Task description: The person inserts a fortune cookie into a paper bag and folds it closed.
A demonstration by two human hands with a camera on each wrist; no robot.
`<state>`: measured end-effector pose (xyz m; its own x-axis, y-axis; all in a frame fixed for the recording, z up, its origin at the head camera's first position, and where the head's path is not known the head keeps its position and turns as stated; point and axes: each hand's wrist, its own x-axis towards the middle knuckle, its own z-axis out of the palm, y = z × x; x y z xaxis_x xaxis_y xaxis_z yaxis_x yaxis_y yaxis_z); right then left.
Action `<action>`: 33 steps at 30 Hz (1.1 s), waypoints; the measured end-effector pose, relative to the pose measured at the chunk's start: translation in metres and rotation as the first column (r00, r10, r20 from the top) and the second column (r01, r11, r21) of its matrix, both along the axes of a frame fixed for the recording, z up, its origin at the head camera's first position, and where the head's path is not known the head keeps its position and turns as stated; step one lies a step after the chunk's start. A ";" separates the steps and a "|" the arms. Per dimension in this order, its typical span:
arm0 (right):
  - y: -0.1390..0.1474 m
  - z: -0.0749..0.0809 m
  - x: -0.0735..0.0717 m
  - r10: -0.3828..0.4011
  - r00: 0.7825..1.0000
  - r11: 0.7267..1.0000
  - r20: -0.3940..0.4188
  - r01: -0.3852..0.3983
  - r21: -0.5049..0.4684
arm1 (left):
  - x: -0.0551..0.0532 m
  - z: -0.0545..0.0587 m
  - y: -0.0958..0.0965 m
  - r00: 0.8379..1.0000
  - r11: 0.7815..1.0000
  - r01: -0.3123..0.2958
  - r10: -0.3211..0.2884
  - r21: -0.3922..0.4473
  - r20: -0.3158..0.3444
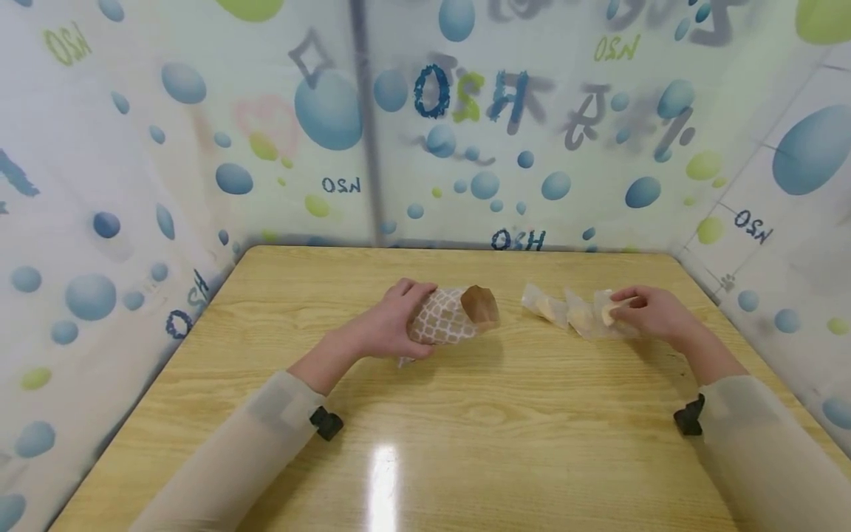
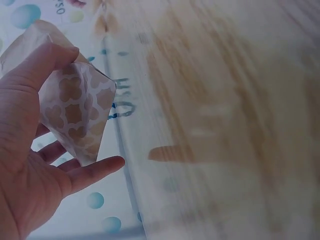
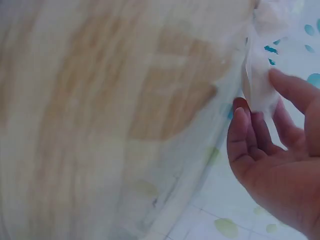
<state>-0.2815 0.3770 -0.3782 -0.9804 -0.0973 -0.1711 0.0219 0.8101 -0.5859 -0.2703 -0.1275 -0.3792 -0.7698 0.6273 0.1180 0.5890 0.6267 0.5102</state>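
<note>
A brown paper bag (image 1: 444, 316) with a white lattice print lies on its side in my left hand (image 1: 392, 323), its mouth turned right. In the left wrist view, the thumb of that hand (image 2: 42, 145) presses on the printed paper bag (image 2: 75, 102), with fingers on the other side. My right hand (image 1: 654, 310) pinches a small clear packet (image 1: 606, 313) with something pale and round inside. Seen from the right wrist, the packet (image 3: 257, 75) sits between thumb and fingers. Two similar clear packets, one in the middle (image 1: 580, 316) and one at the left (image 1: 547, 306), lie beside it.
Both hands are over a wooden table (image 1: 479, 428), toward its far edge. Behind it and at the sides stand walls (image 1: 412, 185) covered with blue and green dots. A dark clip (image 1: 326, 423) is on the left sleeve, and another clip (image 1: 689, 416) on the right.
</note>
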 end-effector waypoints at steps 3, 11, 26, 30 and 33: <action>-0.001 0.007 0.002 -0.053 0.997 0.998 -0.061 0.051 -0.047 | 0.000 0.000 0.000 1.000 1.000 0.001 -0.001 -0.001 -0.005; -0.041 0.027 0.012 0.013 0.990 0.979 -0.137 -0.040 -0.197 | -0.002 -0.002 -0.001 1.000 1.000 -0.027 0.027 -0.012 0.004; -0.134 0.049 0.043 0.266 0.956 0.883 -0.124 -0.293 -0.366 | 0.000 -0.001 0.002 0.999 0.999 -0.040 0.040 -0.029 0.006; -0.148 0.045 0.041 0.284 0.948 0.882 -0.147 -0.318 -0.347 | 0.001 -0.001 0.005 0.999 0.999 -0.037 0.038 -0.032 0.032; -0.156 0.043 0.038 0.278 0.946 0.895 -0.164 -0.317 -0.314 | 0.002 -0.002 0.008 0.998 0.999 -0.030 0.032 -0.041 0.053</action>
